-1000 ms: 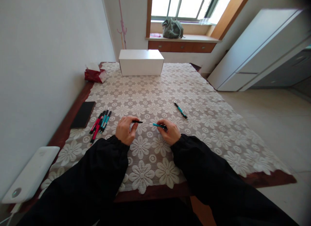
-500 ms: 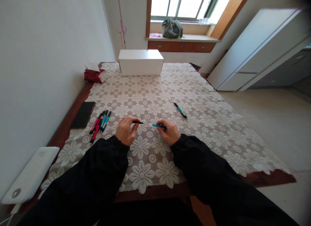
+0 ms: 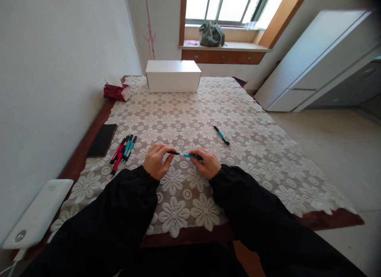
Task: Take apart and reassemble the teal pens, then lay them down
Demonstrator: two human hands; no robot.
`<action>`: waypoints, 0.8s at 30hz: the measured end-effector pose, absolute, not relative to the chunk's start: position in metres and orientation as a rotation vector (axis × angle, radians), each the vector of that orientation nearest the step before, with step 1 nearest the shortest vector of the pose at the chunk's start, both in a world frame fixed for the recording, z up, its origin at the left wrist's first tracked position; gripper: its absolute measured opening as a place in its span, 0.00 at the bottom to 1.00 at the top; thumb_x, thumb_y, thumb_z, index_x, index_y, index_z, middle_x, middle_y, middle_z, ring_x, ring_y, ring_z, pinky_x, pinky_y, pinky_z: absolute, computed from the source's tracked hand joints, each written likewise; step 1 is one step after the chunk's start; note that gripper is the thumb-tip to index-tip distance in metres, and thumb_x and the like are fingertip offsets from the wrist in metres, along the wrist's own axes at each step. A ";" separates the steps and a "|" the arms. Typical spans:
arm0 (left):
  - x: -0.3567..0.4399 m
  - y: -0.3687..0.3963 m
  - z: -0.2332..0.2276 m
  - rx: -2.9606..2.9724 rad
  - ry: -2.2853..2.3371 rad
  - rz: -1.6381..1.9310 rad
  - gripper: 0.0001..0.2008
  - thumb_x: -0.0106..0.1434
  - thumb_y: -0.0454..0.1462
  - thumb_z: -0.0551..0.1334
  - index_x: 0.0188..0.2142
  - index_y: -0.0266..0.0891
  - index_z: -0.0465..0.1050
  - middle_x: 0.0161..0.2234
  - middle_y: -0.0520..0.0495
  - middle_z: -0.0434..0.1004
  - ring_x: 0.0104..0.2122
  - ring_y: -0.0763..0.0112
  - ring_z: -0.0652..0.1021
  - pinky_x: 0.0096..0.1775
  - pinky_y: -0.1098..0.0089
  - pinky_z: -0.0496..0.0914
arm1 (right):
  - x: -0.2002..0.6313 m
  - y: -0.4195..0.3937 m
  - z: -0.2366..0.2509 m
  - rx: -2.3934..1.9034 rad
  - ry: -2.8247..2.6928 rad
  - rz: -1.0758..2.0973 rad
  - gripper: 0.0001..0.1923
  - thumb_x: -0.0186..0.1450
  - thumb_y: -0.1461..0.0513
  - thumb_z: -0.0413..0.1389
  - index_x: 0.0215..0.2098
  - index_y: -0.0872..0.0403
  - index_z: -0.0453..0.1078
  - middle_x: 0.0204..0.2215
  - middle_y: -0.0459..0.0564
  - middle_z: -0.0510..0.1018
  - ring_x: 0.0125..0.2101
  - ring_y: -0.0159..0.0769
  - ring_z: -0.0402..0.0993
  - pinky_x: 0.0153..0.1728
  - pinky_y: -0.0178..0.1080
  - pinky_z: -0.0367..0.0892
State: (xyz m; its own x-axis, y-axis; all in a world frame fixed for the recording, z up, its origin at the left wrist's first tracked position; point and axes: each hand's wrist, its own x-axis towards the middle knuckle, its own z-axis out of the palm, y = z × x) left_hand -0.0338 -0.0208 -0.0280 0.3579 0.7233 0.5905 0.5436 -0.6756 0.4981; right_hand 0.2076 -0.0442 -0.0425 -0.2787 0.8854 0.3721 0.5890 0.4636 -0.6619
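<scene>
My left hand point(image 3: 156, 161) pinches a black pen part point(image 3: 174, 152) between thumb and fingers. Facing it, my right hand point(image 3: 208, 163) grips a teal pen barrel point(image 3: 189, 155), whose black end lies partly under the fingers. A thin pale rod bridges the short gap between the two parts, which are nearly in line just above the lace cloth. Beyond my right hand lies a whole teal and black pen point(image 3: 221, 134). Left of my left hand are several red and black pens point(image 3: 118, 156) and teal and black pens point(image 3: 129, 148), bunched together.
A dark flat tablet or notebook point(image 3: 102, 140) lies at the table's left edge, with a white power bank point(image 3: 38, 213) and cable nearer me. At the back stand a white box point(image 3: 173, 79) and a red tissue pack point(image 3: 116, 92). The lace tablecloth point(image 3: 205, 209) covers the table.
The black part and the teal barrel have come closer together, and less of the thin rod shows between them. My left hand has shifted slightly right.
</scene>
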 end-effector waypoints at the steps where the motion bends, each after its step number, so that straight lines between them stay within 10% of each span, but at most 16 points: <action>1: -0.034 -0.021 -0.028 2.401 1.130 1.213 0.06 0.67 0.35 0.62 0.42 0.42 0.77 0.40 0.46 0.81 0.43 0.61 0.77 0.48 0.58 0.71 | 0.207 -0.045 -0.042 -1.217 -2.000 0.526 0.06 0.68 0.62 0.55 0.43 0.50 0.74 0.36 0.49 0.80 0.35 0.37 0.75 0.38 0.39 0.69; 24: -0.033 -0.023 -0.027 2.375 1.059 1.193 0.03 0.66 0.37 0.65 0.39 0.42 0.77 0.36 0.47 0.83 0.39 0.62 0.79 0.44 0.59 0.73 | 0.208 -0.047 -0.042 -1.124 -2.050 0.522 0.09 0.72 0.59 0.54 0.46 0.51 0.74 0.38 0.51 0.79 0.36 0.37 0.75 0.40 0.39 0.69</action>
State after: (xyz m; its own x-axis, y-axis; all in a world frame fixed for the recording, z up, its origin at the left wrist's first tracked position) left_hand -0.0328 -0.0231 -0.0265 0.3907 0.7179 0.5762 0.4868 -0.6924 0.5326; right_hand 0.2077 -0.0471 -0.0421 -0.3522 0.8444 0.4037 0.5484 0.5358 -0.6420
